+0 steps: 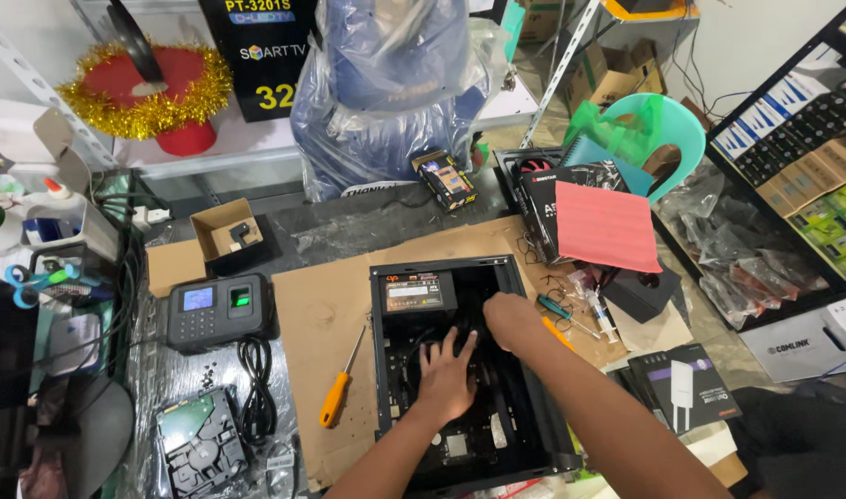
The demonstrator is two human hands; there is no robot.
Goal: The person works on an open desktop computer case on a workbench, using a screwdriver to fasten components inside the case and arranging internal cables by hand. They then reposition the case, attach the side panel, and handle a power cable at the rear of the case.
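Inside the open computer case [460, 360], both hands are at work over the circuit board on its floor. The left hand [446, 377] lies flat with fingers spread, pressing on the board and gripping nothing, seemingly to steady it. The right hand [511, 319], at about one o'clock from the left, is curled with its fingertips hidden down in the case; whether it grips anything I cannot tell. An orange handle [557, 333] shows just past that wrist.

This case is a small black metal box lying on its side at the middle of the bench, panel off, with a power supply [421, 292] at its twelve o'clock end. It rests on a cardboard sheet [326, 314], probably to protect the bench.

At nine o'clock lies an orange-handled screwdriver [342, 379], within reach. Farther out at ten o'clock sits a fingerprint keypad terminal [217, 310], at eight o'clock a bare hard drive [199, 445], and at two o'clock a pink sheet [608, 226].
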